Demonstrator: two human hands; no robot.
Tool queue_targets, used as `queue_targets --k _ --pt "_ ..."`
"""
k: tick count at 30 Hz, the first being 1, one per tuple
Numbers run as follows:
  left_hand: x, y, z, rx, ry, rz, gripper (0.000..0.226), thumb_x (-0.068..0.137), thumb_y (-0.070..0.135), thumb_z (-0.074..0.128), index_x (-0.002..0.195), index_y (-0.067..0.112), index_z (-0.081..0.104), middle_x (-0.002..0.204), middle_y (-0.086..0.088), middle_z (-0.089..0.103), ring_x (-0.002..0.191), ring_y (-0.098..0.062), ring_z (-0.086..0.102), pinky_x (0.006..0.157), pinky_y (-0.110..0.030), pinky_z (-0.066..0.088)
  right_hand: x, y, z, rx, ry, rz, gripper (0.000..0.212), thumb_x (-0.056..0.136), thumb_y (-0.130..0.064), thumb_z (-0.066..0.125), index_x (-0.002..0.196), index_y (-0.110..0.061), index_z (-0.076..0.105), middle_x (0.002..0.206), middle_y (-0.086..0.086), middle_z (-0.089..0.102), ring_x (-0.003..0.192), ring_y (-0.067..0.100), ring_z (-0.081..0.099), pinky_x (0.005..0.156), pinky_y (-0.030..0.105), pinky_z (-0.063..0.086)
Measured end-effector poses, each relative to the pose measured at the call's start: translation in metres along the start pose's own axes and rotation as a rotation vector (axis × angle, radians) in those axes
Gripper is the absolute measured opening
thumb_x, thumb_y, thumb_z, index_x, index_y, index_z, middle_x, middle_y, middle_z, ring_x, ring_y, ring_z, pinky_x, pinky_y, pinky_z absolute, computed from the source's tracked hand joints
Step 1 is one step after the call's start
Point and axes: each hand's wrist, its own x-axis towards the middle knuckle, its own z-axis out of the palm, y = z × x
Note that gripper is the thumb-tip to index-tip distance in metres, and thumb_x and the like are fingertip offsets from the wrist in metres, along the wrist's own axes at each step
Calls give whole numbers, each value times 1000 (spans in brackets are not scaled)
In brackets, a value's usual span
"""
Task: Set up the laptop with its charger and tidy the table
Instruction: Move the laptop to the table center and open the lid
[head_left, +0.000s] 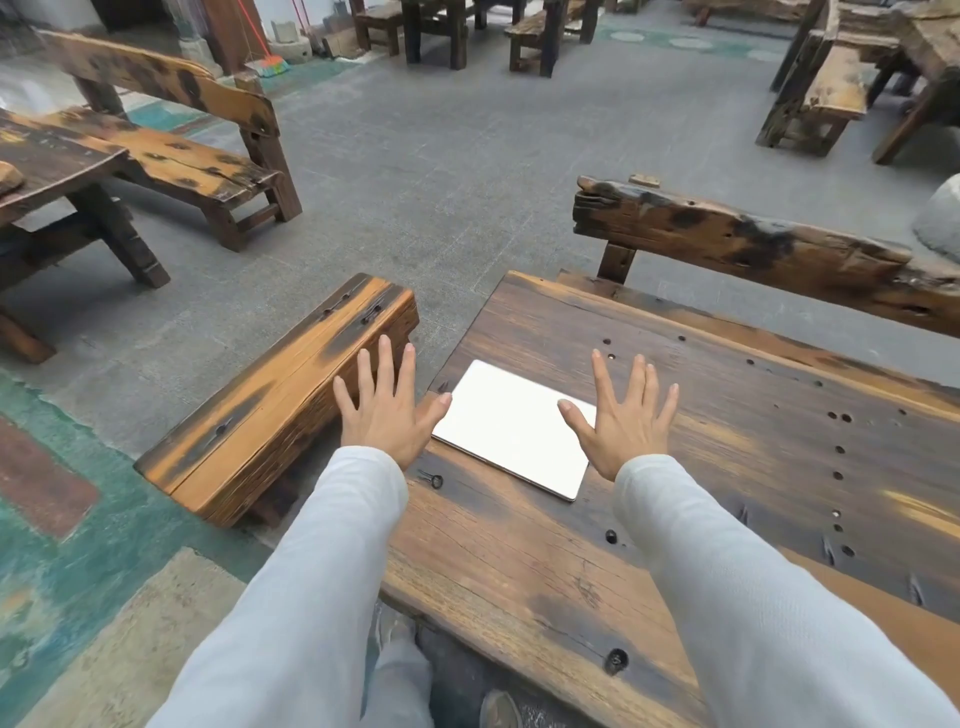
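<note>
The right hand (626, 418) covers one corner of the laptop (511, 426). The table (727, 467) runs off the right and bottom edges. Both sleeves are cut off at the bottom edge. A shoe (500, 709) pokes out, half hidden under the table

We see a dark, worn wooden table (701, 415) with a closed silver laptop (506, 426) lying flat on it, near the table's left edge.

Rustic furniture showroom or hall. Rough timber tables (675, 395) and benches (156, 130) in rows on grey floor (441, 156). Broom (270, 57) against far wall.
</note>
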Motion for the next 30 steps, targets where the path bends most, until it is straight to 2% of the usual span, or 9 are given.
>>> queue_targets --k 12,20,24,26,30 --pt "126 -38 37 -83 -200 125 84 92 76 14 158 31 -10 167 0 -20 155 -28 -13 121 -60 -1 61 -57 42 75 -155 253 73 97 -70 19 159 -40 -6 167 18 -10 154 36 -11 120 59 -7" --pt "191 -54 71 -118 -366 180 83 94 74 19 159 31 -7 168 -1 -19 155 -30 -6 122 -61 2 77 -97 79 168 -218 418 71 97 -68 24 159 -41 0 168 18 -5 154 35 -8 121 57 -5" --pt "204 -49 96 -181 -463 154 83 94 74 23 160 30 -3 169 -2 -13 155 -32 3 121 -61 8 77 -97 96 197 -260 480 72 97 -67 27 159 -40 3 167 18 -3 154 34 -4 121 56 -3" --pt "206 -44 109 -226 -523 122 84 94 73 25 160 29 -2 169 -2 -9 155 -32 7 120 -60 12 81 -89 103 225 -286 508 72 98 -66 30 159 -38 5 167 18 0 153 35 1 122 55 3" --pt "213 -27 136 -455 -639 -12 82 97 67 33 161 25 2 170 -6 1 154 -31 15 122 -54 17 97 -67 119 429 -404 667 76 97 -64 37 159 -36 5 167 15 3 153 36 7 120 54 15"
